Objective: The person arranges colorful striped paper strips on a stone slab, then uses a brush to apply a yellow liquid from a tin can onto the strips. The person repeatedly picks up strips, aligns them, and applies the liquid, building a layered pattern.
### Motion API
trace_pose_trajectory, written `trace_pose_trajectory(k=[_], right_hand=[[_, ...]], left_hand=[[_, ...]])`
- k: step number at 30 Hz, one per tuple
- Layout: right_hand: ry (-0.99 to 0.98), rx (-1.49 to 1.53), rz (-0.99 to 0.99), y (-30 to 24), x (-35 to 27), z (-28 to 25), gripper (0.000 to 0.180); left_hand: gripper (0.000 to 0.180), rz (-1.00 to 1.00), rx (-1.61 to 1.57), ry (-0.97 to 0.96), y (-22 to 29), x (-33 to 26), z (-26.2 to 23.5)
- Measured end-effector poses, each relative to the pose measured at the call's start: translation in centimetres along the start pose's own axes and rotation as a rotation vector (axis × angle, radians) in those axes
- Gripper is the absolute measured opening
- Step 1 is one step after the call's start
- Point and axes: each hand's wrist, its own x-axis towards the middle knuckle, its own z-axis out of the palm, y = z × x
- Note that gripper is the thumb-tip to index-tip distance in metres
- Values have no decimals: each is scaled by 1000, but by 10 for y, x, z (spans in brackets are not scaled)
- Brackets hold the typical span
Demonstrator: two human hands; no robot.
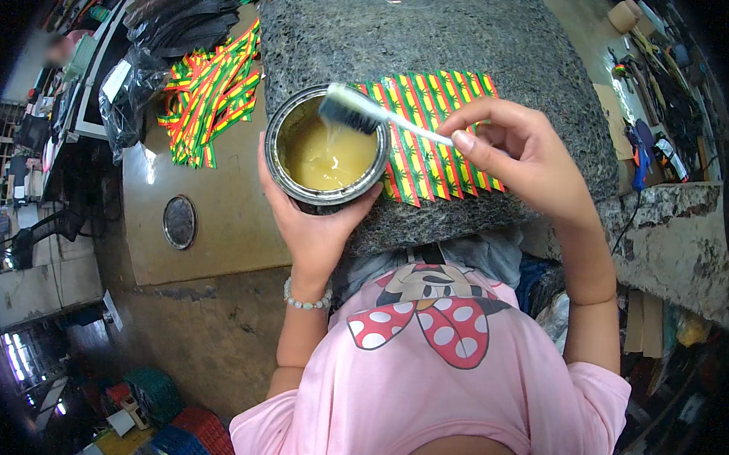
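My left hand (316,234) is wrapped round a metal can (333,198), open at the top and tilted toward me. Inside lies a yellowish, glue-like liquid (326,160). Between the thumb and fingers of my right hand (523,143) is the white handle of a toothbrush (417,129). Its dark bristles hang over the can's mouth, and a strand of the liquid runs down from them. Behind the can and under my right hand, striped strips (443,155) in red, yellow and green with dark leaf prints lie side by side on the grey speckled block.
The grey block (453,28) fills the middle. On the board to its left (227,242) are a round metal lid (180,222), a loose pile of striped strips (212,96) and black plastic bags (135,87). A blue-handled tool (639,154) lies at the right. Crates (199,442) stand lower left.
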Motion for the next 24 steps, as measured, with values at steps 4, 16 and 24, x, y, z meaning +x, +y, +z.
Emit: trace_pose_trajectory(k=[4, 16, 24], right_hand=[[-258, 295, 356, 6, -8, 26, 24], [126, -457, 14, 52, -54, -94, 23], [73, -932, -74, 95, -23, -96, 23]], left_hand=[[127, 6, 29, 9, -1, 7, 5], [78, -350, -190, 361, -26, 8, -51], [65, -196, 28, 464, -58, -3, -76]])
